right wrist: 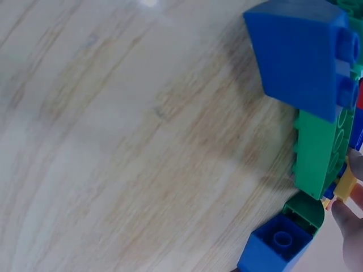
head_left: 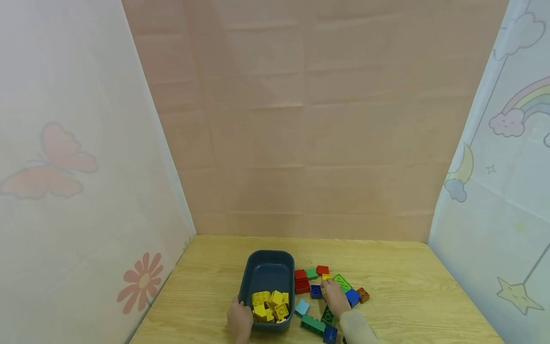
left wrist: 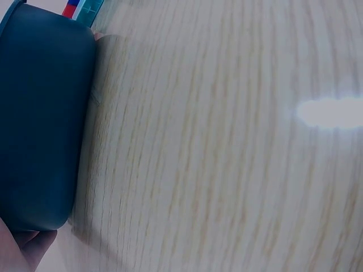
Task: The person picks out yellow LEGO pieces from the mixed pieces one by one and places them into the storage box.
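A dark blue bin (head_left: 267,273) stands on the table, with several yellow toy bricks (head_left: 270,305) heaped in its near end. My left hand (head_left: 239,319) grips the bin's near left side; in the left wrist view its fingers (left wrist: 38,245) show at a corner of the bin's wall (left wrist: 45,119). To the right of the bin, my right hand (head_left: 336,297) reaches down among loose bricks. Between its thumb and fingers it pinches a yellow brick (right wrist: 345,185). Another yellow brick (head_left: 327,276) lies just beyond the fingertips.
Around the right hand lie red bricks (head_left: 302,285), a long green brick (head_left: 312,325), a light blue brick (head_left: 302,307), a blue brick (head_left: 353,297) and a brown brick (head_left: 363,295). Cloth walls (head_left: 309,143) close in the table's back and sides.
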{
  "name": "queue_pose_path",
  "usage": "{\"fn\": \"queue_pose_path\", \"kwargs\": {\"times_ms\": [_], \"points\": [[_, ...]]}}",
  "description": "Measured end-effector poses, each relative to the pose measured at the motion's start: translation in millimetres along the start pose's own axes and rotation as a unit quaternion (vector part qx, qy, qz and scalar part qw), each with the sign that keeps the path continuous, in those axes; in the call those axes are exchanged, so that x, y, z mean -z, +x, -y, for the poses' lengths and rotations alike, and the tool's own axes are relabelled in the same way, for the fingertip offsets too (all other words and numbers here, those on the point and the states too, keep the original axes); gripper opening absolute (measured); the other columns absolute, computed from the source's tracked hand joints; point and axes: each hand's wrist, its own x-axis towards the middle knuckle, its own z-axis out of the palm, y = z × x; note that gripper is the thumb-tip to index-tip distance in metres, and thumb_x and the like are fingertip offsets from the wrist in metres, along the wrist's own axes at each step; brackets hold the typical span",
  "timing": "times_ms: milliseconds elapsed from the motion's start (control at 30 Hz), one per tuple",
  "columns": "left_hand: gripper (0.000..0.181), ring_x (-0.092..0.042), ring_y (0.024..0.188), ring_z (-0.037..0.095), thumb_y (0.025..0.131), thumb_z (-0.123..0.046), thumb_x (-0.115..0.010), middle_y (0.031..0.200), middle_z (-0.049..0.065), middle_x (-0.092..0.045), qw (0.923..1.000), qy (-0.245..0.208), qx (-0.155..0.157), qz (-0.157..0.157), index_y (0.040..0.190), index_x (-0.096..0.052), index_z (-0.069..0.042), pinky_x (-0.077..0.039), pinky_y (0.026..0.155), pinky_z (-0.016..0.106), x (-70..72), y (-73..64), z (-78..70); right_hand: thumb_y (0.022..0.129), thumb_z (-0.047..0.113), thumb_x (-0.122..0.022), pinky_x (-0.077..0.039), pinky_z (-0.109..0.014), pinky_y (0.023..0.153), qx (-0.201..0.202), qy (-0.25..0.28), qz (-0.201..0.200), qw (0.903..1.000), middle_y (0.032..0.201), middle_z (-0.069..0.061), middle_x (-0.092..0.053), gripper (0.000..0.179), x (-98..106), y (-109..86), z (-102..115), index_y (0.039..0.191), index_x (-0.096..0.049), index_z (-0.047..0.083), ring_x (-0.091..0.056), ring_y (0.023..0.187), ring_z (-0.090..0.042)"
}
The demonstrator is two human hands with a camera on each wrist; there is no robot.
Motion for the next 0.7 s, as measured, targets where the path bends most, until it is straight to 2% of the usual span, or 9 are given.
{"fn": "queue_pose_path", "kwargs": {"times_ms": [167,300,400,467,533,700], "points": [[0.032,-0.055,0.091,0.044,0.079,0.007,-0.049,0.102,0.030,-0.057,1.0000,0.002,-0.002,0.003,0.110,-0.052,0.014,-0.046,0.071,0.051,0.5,-0.5,0.0,0.073,-0.011,-0.064,-0.046,-0.037,0.063,-0.005,0.021,-0.016,0.9996,0.084,-0.007,-0.053,0.022,5,-1.6,3,0.088,-0.056,0.003,-0.053,0.079,-0.028],[0.032,-0.056,0.090,0.043,0.080,0.007,-0.049,0.102,0.030,-0.057,1.0000,0.002,-0.002,0.001,0.110,-0.052,0.014,-0.046,0.071,0.051,-0.6,0.2,0.7,0.075,-0.013,-0.060,-0.047,-0.038,0.067,0.034,0.029,-0.088,0.9951,0.088,-0.009,-0.054,0.021,7,-2.3,5,0.090,-0.056,0.002,-0.053,0.083,-0.028],[0.031,-0.056,0.090,0.043,0.080,0.006,-0.049,0.102,0.030,-0.057,1.0000,0.005,0.001,0.001,0.110,-0.052,0.014,-0.046,0.070,0.051,-1.4,0.5,1.5,0.073,-0.013,-0.062,-0.046,-0.038,0.067,0.078,0.031,-0.151,0.9850,0.088,-0.008,-0.054,0.022,7,-1.4,6,0.088,-0.056,0.003,-0.053,0.083,-0.025],[0.031,-0.056,0.089,0.043,0.080,0.006,-0.049,0.102,0.030,-0.057,1.0000,0.007,0.003,0.000,0.110,-0.052,0.014,-0.046,0.070,0.051,-1.6,0.4,1.7,0.071,-0.012,-0.065,-0.045,-0.037,0.065,0.098,0.035,-0.175,0.9790,0.086,-0.007,-0.054,0.024,8,0.5,9,0.086,-0.055,0.005,-0.052,0.080,-0.023],[0.031,-0.056,0.090,0.043,0.080,0.006,-0.049,0.103,0.030,-0.057,1.0000,0.006,0.004,-0.001,0.110,-0.053,0.013,-0.046,0.070,0.051,-1.5,0.3,1.4,0.070,-0.010,-0.067,-0.045,-0.036,0.064,0.102,0.040,-0.186,0.9763,0.086,-0.006,-0.055,0.025,10,3.1,13,0.085,-0.055,0.006,-0.052,0.079,-0.023],[0.032,-0.055,0.093,0.043,0.080,0.007,-0.049,0.105,0.030,-0.056,1.0000,0.002,0.009,0.002,0.111,-0.052,0.014,-0.045,0.073,0.051,-0.7,-0.2,0.9,0.069,-0.008,-0.068,-0.047,-0.040,0.072,0.110,0.055,-0.203,0.9713,0.096,-0.014,-0.059,0.022,15,10.8,27,0.086,-0.058,0.004,-0.055,0.089,-0.029]]}}
